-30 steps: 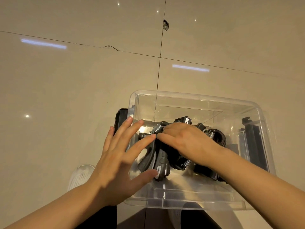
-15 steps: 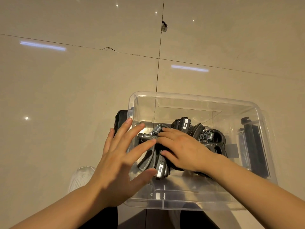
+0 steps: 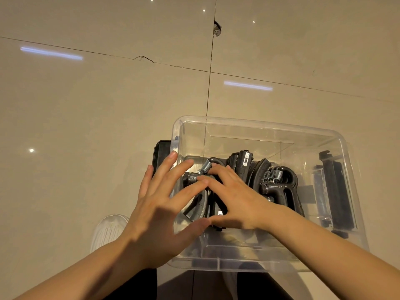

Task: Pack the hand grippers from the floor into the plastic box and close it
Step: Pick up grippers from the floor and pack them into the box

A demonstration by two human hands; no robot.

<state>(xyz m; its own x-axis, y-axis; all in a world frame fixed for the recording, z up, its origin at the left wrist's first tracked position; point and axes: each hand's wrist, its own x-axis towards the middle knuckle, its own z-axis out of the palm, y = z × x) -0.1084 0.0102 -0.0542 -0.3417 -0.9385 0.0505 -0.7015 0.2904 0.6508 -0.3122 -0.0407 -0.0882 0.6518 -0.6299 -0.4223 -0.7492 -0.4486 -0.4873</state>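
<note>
The black hand grippers (image 3: pixel 279 182) are found piled inside the lidless clear plastic box (image 3: pixel 249 123) on the tiled floor (image 3: pixel 86 126), pressed by the flat-fingered right hand (image 3: pixel 236 200), the left hand (image 3: pixel 160 211) held spread at the box's left wall

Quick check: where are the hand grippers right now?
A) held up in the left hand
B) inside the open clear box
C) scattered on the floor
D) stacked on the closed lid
B: the black hand grippers lie inside the lidless plastic box, under the right hand.
</note>
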